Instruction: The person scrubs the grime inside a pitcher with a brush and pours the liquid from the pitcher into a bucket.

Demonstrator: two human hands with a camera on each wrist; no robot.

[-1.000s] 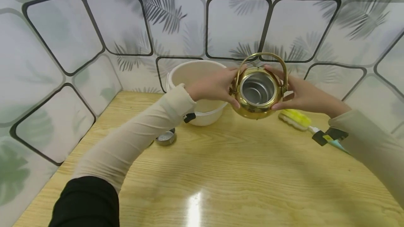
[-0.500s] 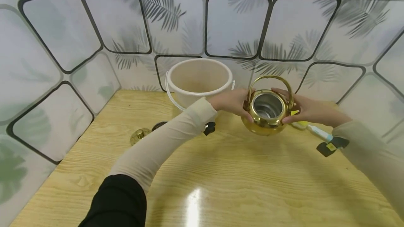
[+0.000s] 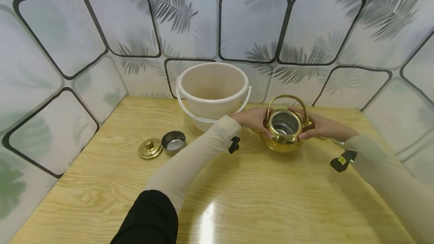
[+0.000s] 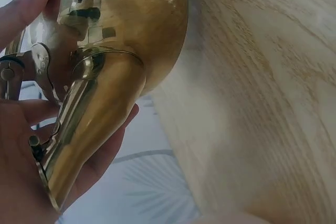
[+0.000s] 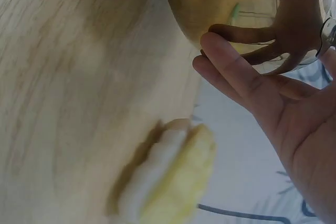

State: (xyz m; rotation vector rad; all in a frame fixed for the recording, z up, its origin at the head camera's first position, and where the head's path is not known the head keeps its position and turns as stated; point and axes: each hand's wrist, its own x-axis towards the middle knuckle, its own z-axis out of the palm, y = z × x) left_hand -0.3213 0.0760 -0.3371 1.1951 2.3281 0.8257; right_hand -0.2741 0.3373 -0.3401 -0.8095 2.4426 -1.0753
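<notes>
A golden metal teapot with a raised hoop handle and a lidless steel-lined mouth stands upright between both hands. My left hand holds its spout side, thumb at the front; in the left wrist view the spout lies across the palm. On the opposite side my right hand grips the body, thumb near the rim, and the right wrist view shows extended fingers against the shiny wall. To the left, a golden lid with a knob lies beside a perforated steel strainer basket.
Behind the left forearm is a white bucket, its handle hanging in front. A brush with a yellow-and-white head lies beyond the right hand. Patterned walls border the wooden table at the back and left.
Both hands have brought the teapot down toward the table, at first also shifting it right. The lid and strainer basket have come out from behind the left forearm.
</notes>
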